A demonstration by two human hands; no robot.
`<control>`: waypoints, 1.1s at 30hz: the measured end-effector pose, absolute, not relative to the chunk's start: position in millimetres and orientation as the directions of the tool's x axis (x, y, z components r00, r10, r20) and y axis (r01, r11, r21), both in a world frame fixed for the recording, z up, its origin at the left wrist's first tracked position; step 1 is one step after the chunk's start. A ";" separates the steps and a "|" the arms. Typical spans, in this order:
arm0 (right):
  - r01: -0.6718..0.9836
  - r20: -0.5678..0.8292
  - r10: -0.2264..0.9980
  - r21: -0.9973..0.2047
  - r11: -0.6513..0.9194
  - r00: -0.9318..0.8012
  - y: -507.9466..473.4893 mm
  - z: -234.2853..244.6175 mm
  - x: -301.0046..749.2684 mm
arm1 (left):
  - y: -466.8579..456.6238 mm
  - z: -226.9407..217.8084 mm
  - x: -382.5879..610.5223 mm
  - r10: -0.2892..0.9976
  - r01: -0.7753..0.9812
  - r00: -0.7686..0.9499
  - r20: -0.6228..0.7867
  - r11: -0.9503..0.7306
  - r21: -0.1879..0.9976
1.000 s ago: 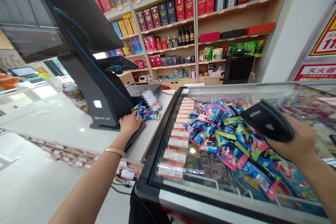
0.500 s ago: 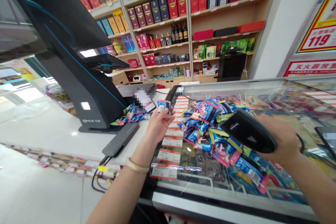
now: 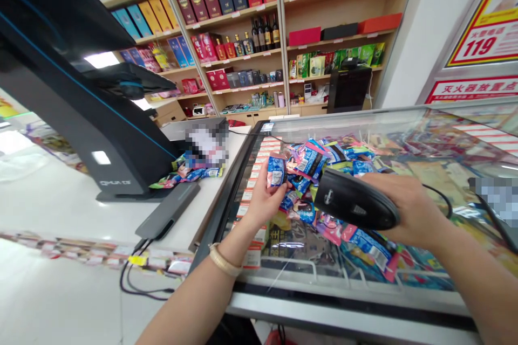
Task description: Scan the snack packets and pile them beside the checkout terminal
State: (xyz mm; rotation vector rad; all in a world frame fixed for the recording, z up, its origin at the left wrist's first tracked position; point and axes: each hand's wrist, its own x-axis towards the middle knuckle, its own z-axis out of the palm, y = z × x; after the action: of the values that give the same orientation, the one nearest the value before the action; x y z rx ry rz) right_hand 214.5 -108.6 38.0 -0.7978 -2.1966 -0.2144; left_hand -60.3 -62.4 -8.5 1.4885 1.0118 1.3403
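Note:
Pinched in my left hand [image 3: 265, 199] is a small blue and pink snack packet [image 3: 277, 171], its pale barcode patch facing me. My right hand [image 3: 408, 210] is wrapped round a black handheld barcode scanner [image 3: 354, 200], whose head points left toward that packet, with a gap between them. Beneath and behind the scanner, a heap of similar blue, pink and green packets [image 3: 311, 159] lies on the glass-topped counter [image 3: 291, 285]. A strip of price labels [image 3: 251, 257] runs along the counter's left side, partly behind my left forearm.
At left a dark register stand [image 3: 121, 140] rises from the white counter [image 3: 81, 215], with more packets [image 3: 186, 168] by its base. A grey box with cables [image 3: 168, 215] lies in front. Stocked shelves [image 3: 238, 16] fill the back. A phone-like device [image 3: 496, 215] is at far right.
My left hand has brought its packet rightward, over the label strip and close to the heap. The scanner in my right hand has shifted left, narrowing the gap. The view has tipped slightly downward.

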 end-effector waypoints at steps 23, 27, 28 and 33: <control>0.609 0.716 0.499 -0.129 0.782 -0.489 -108.4 37.3 209.1 | -63.4 -12.8 -60.4 0.920 0.134 0.105 0.378 -0.390 0.911; 0.712 0.849 0.402 -0.045 0.701 -0.343 -99.1 31.4 224.0 | -63.8 -10.4 -64.2 0.833 0.313 0.025 0.553 -0.532 0.787; 0.755 0.881 0.373 -0.027 0.655 -0.292 -96.1 29.8 229.2 | -64.0 -10.0 -65.1 0.804 0.359 0.027 0.595 -0.563 0.745; 0.901 0.937 0.342 -0.085 0.426 -0.074 -81.2 20.9 251.2 | -69.8 -14.0 -59.5 0.625 0.513 0.321 0.712 -0.747 0.424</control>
State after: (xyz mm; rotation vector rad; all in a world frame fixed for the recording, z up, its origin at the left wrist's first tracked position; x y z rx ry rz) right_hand 251.2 -81.2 20.9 -1.1062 -1.6378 -0.6698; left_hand -59.5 -69.8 -14.0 2.4528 1.0618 1.4078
